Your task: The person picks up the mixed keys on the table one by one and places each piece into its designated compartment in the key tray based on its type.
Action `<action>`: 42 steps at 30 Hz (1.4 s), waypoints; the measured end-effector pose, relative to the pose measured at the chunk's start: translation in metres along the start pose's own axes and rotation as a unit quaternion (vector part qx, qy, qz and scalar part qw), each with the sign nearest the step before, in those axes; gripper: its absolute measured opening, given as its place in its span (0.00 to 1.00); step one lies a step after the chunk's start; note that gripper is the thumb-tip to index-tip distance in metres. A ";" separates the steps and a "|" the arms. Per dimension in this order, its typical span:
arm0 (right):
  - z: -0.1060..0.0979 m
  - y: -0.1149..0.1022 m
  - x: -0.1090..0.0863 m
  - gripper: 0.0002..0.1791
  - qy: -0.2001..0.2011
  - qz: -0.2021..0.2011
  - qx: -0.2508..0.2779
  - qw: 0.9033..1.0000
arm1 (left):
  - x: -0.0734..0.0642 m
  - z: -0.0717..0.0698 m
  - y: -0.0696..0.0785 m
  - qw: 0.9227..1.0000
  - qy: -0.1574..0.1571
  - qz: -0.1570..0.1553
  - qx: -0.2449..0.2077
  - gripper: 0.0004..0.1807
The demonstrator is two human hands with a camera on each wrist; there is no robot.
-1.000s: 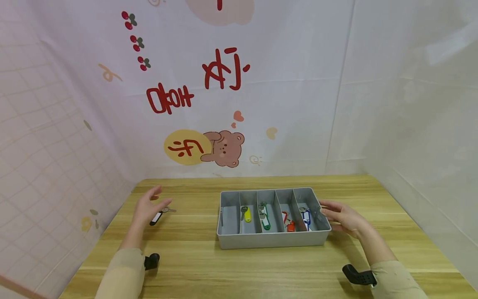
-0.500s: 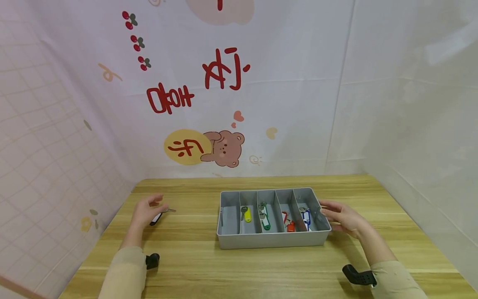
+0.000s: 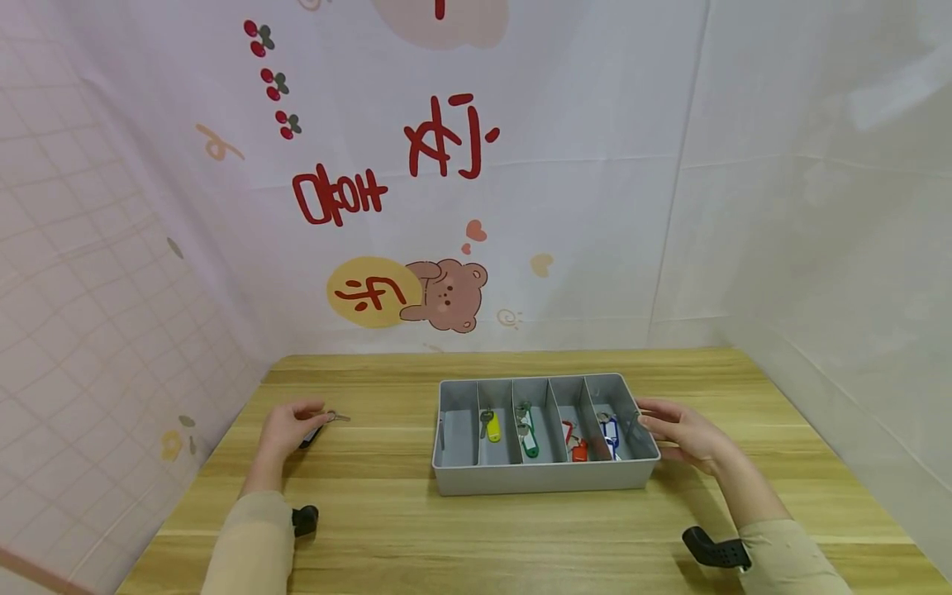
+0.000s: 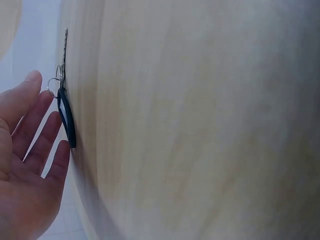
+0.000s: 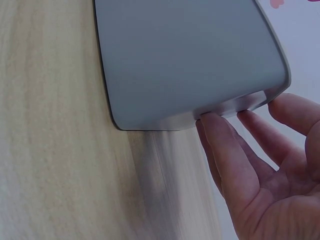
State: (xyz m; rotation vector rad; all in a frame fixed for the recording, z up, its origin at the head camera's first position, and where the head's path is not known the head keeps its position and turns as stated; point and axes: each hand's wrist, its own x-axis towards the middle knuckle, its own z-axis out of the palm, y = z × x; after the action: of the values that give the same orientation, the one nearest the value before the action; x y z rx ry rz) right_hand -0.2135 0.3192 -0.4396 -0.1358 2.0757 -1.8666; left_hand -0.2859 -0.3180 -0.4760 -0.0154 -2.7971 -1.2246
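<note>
My left hand [image 3: 285, 430] is low over the left side of the table, at a key [image 4: 64, 50] with a metal ring and a black key tag [image 4: 66, 117]. In the left wrist view the index fingertip is right at the ring, with the thumb apart from it and the other fingers beside the tag. The hand partly covers the tag in the head view. My right hand [image 3: 687, 434] touches the right end of a grey divided box [image 3: 543, 479], its fingers against the outer wall and its thumb near the rim.
Thin dividers split the box into several compartments. They hold keys with a yellow tag [image 3: 493, 428], green tags [image 3: 530, 446], red tags [image 3: 579, 451] and blue tags [image 3: 611, 428]. A printed white curtain [image 3: 580, 207] hangs behind the wooden table [image 3: 476, 545].
My left hand has lowered onto the key with the black tag, and its thumb and index finger have come closer to the ring. The right hand and the box have stayed put.
</note>
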 end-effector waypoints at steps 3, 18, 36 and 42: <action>0.000 0.000 0.000 0.37 0.001 0.000 0.001 1.000 | 0.000 0.000 -0.002 1.000 0.004 0.004 0.004 0.20; -0.001 0.001 0.000 0.37 0.000 -0.004 -0.009 1.000 | 0.001 0.005 -0.003 0.999 0.023 -0.007 0.033 0.13; -0.003 0.006 0.002 0.37 -0.003 -0.006 0.007 1.000 | 0.001 0.002 0.000 0.997 0.015 -0.008 0.079 0.09; -0.002 0.006 0.002 0.36 0.001 -0.004 0.005 1.000 | 0.002 0.001 0.003 0.997 0.006 -0.001 0.081 0.09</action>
State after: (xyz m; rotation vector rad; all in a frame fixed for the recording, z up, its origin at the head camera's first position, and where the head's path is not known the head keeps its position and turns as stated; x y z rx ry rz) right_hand -0.2151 0.3217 -0.4458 -0.1397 2.0709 -1.8821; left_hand -0.2879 -0.3156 -0.4746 0.0066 -2.8781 -0.9904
